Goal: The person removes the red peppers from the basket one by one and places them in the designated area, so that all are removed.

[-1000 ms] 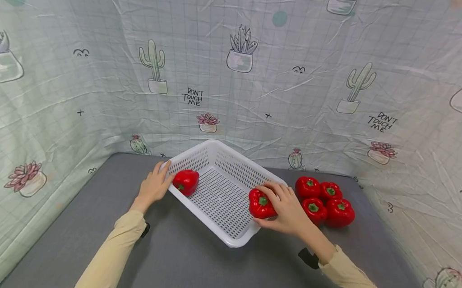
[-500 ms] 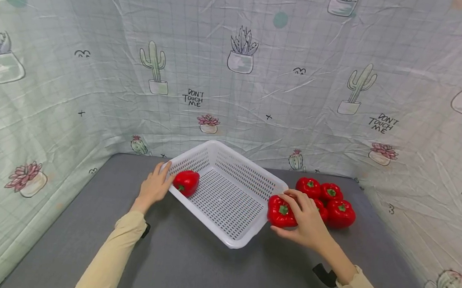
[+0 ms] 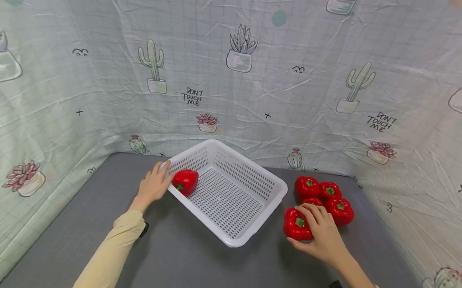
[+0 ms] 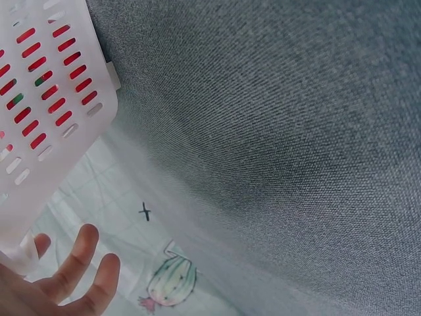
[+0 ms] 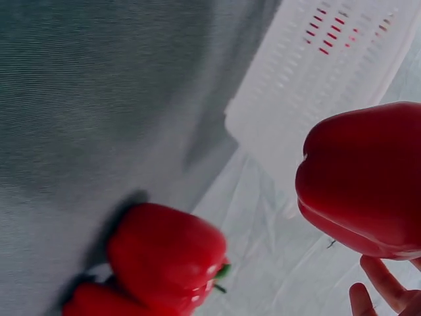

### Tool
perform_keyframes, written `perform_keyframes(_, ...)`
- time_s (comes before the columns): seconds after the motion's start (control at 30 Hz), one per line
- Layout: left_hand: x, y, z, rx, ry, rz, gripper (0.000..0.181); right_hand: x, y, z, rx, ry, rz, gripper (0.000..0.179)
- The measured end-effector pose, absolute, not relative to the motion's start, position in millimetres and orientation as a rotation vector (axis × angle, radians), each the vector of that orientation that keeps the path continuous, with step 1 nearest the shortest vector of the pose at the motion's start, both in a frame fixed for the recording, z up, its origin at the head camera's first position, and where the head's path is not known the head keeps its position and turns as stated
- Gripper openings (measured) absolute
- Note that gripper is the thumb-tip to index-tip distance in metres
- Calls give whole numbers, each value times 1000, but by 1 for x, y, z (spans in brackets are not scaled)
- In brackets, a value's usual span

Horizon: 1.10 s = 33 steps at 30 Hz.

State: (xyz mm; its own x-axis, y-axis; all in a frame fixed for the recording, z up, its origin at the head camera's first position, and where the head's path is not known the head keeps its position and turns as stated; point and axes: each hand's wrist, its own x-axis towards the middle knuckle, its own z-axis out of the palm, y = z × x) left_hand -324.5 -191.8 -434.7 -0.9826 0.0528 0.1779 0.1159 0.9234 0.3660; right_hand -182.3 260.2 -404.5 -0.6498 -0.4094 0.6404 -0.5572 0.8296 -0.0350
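A white perforated plastic basket [image 3: 226, 202] stands at an angle on the table. One red bell pepper [image 3: 185, 182] lies in its left corner and shows through the slots in the left wrist view. My left hand [image 3: 153, 186] holds the basket's left rim, with some fingers [image 4: 77, 253] spread outside it. To the right of the basket my right hand [image 3: 321, 235] grips another red bell pepper [image 3: 298, 224], thumb at the near side and fingers over the top. In the right wrist view this pepper [image 5: 365, 181] is raised over the table, its far end out of frame.
Several more red bell peppers [image 3: 339, 211] sit clustered at the back right, one partly hidden behind my right hand. The grey cloth-covered table [image 3: 204, 273] meets a hanging cactus-print curtain [image 3: 239, 95] at the back and sides.
My right hand has carried its bell pepper from over the basket's right end, rightward and nearer, to outside the basket. The left hand and basket have stayed in place.
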Motion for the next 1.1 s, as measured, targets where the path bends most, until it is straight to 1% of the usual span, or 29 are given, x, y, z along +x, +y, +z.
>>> perform_keyframes(0.4,-324,-192,-436,-113,-2922,-569,56,-180,281,-424,626,-2389,253,80)
perform_keyframes(0.63,-323,-192,-435,-114,-2928,-578,56,-182,293,-432,631,-2374,256,73)
perform_keyframes(0.87,-323,-191,-436,-114,-2930,-579,56,-182,302,-438,580,-2429,218,74)
perform_keyframes(0.97,-324,-191,-435,-115,-2931,-580,56,-182,306,-440,580,-2450,198,69)
perform_keyframes(1.03,-324,-191,-435,-117,-2930,-579,56,-182,309,-441,587,-2456,185,71)
perform_keyframes(1.1,-325,-191,-435,-116,-2929,-580,56,-183,311,-441,591,-2460,167,77)
